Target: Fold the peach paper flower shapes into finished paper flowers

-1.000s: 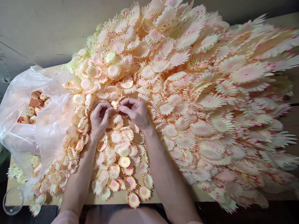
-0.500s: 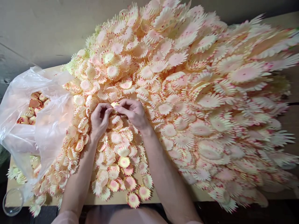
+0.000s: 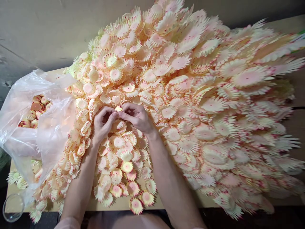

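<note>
Between my fingertips is a small yellow-cream artificial flower piece [image 3: 118, 108], partly hidden by the fingers. My left hand [image 3: 105, 121] pinches it from the left, thumb and index finger together. From the right, my right hand [image 3: 137, 117] grips it the same way, its other fingers curled. Under and around both hands lie heaps of fringed, daisy-like petal discs [image 3: 119, 141], cream to pale pink with reddish tips. Several yellower petal discs [image 3: 133, 187] sit between my forearms near the table's front edge.
At the left lies a clear plastic bag [image 3: 54, 127] with several closed-up flower heads [image 3: 39, 108] in it. A clear round cup [image 3: 13, 208] stands at the table's [image 3: 95, 206] front left corner. A tall pile of larger petal discs [image 3: 214, 101] spreads right, up to the wall [image 3: 59, 31] behind.
Both hands stay together, and the fingers have shifted slightly around the flower piece. The whole view has moved very slightly. The heaps and the bag look the same.
</note>
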`<state>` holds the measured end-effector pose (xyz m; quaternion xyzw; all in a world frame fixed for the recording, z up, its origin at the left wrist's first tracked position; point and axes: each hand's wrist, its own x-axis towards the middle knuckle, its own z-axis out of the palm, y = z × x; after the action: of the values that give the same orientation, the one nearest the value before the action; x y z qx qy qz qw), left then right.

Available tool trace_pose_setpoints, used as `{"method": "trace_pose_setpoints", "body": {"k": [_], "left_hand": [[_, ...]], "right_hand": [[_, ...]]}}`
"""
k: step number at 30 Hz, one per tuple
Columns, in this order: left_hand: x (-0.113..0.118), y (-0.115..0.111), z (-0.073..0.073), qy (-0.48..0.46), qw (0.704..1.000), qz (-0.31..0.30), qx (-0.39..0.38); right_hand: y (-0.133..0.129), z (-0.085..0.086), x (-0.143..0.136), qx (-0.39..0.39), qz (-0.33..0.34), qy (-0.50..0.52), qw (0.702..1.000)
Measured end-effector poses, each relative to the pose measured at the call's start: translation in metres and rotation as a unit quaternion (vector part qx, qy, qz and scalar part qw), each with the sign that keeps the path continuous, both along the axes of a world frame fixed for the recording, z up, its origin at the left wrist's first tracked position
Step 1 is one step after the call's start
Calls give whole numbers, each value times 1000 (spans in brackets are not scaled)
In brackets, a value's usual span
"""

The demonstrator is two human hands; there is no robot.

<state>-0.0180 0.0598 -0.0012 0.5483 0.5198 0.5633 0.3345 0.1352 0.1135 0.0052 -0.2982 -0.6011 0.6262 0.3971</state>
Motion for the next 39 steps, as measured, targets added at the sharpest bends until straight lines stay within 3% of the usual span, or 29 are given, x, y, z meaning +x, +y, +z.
{"method": "trace_pose_setpoints", "body": {"k": [11,23,32,39], "left_hand": [[3,1,-5,7,994,95,49],[4,0,-5,49,989,102,93],[4,2,-4,70,987,87,113],[7,0,-3,18,997,57,55]], "right_hand": [[1,1,-1,-2,-32,15,999],[0,-4,-7,55,-147,-49,986],[-3,1,-14,59,-214,-17,975],[-1,-4,-9,35,-125,-24,991]]}}
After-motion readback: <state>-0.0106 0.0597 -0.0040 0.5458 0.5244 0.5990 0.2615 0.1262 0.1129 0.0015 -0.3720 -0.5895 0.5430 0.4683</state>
